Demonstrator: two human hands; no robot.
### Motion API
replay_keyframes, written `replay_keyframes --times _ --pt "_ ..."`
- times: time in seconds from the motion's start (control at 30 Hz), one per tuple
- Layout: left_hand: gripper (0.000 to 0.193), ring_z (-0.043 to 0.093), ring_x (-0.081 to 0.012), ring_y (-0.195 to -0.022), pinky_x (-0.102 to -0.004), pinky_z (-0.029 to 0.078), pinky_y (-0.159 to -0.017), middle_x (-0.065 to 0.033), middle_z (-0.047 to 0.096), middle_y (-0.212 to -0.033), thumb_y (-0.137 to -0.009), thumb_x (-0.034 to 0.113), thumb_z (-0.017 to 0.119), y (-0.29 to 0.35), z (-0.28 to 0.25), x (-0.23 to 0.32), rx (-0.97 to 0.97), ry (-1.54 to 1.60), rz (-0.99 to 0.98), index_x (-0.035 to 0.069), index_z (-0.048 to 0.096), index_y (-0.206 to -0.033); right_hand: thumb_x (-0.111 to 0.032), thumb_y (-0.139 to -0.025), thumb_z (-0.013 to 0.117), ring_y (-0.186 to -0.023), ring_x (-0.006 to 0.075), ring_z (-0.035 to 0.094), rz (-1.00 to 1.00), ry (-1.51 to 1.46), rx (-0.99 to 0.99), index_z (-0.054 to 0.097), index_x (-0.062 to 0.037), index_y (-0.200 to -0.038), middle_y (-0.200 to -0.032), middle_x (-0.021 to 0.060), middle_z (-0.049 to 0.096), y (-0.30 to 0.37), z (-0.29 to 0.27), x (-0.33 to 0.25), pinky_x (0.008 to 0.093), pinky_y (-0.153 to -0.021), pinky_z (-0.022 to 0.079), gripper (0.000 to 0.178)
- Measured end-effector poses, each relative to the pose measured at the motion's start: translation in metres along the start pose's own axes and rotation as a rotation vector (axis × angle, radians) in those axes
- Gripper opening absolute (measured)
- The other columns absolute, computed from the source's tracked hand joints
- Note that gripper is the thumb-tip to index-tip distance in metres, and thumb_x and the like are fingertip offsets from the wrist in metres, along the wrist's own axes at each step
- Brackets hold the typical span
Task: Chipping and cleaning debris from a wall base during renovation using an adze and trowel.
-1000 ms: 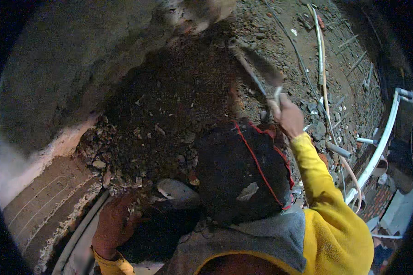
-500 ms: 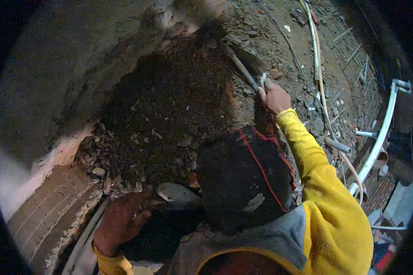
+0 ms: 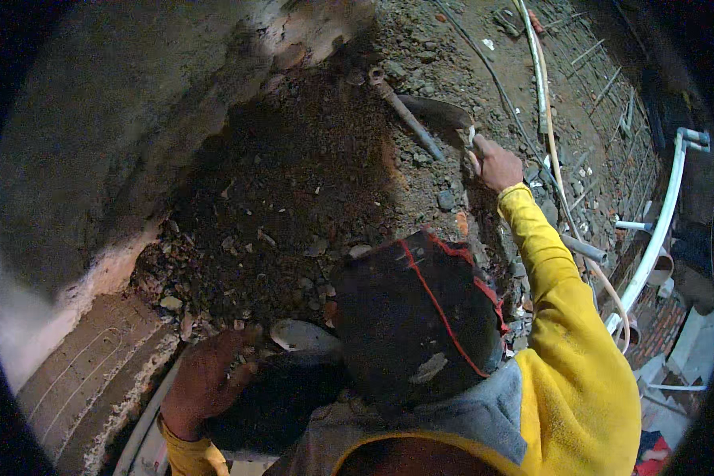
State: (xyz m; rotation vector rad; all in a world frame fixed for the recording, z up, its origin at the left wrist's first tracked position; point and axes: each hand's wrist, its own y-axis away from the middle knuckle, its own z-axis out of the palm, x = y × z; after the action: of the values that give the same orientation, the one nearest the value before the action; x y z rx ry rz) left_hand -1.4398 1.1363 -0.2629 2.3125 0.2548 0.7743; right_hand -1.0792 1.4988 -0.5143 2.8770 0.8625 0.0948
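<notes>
My right hand (image 3: pixel 496 163), in a yellow sleeve, reaches far out and is closed on the handle of a trowel (image 3: pixel 438 113). The trowel's dark blade lies over the rubble, beside a grey metal rod (image 3: pixel 408 120). My left hand (image 3: pixel 205 382) rests low at the near left, fingers spread on the rim of a dark pan (image 3: pixel 282 401), touching the edge of a mound of dark soil and broken stones (image 3: pixel 285 198). A pale flat shard (image 3: pixel 303 335) lies just right of its fingers. My dark cap with red stitching (image 3: pixel 416 317) hides the ground below it.
A rough plastered wall (image 3: pixel 111 143) curves along the left, with a ribbed slab (image 3: pixel 79 373) at its foot. White pipes (image 3: pixel 658 222), thin hoses (image 3: pixel 543 95) and a short grey pipe stub (image 3: pixel 583 248) lie on the dirt at the right.
My right hand has moved farther out and up with the trowel, the arm stretching straighter. My left hand has stayed on the pan rim, shifting only slightly.
</notes>
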Motion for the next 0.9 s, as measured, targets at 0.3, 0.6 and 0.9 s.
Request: replay_keyframes --times 0.3,0.6,0.9 --pt "0.04 0.054 -0.0383 -0.104 -0.0429 0.044 -0.087 -0.0199 0.057 -0.114 -0.084 0.018 0.059 0.044 0.016 -0.02 0.09 0.048 -0.254 0.005 0.051 -0.12 -0.042 -0.087 0.053 -0.079 0.0402 0.06 0.241 -0.345 0.171 0.055 -0.0097 -0.106 -0.088 0.0195 0.063 -0.012 -0.023 0.032 0.0459 -0.068 0.047 0.038" --pt "0.042 0.055 -0.0388 -0.104 -0.0429 0.044 -0.087 -0.0194 0.057 -0.115 -0.081 0.016 0.062 0.036 0.004 -0.002 0.118 0.069 -0.304 0.004 0.051 -0.12 -0.025 -0.081 0.053 -0.071 0.0398 0.061 0.034 -0.229 0.148 0.059 -0.0034 -0.078 -0.072 0.0213 0.062 -0.031 0.073 -0.047 0.048 -0.065 0.047 0.022" --pt "0.041 0.055 -0.0373 -0.105 -0.0416 0.045 -0.086 -0.0182 0.057 -0.113 -0.08 0.014 0.062 0.028 0.005 -0.011 0.077 0.061 -0.173 0.005 0.051 -0.118 -0.035 -0.089 0.054 -0.087 0.0365 0.061 0.096 -0.582 0.007 0.058 0.0 -0.101 -0.098 0.0228 0.062 -0.069 0.024 -0.09 0.0418 -0.074 0.047 0.038"
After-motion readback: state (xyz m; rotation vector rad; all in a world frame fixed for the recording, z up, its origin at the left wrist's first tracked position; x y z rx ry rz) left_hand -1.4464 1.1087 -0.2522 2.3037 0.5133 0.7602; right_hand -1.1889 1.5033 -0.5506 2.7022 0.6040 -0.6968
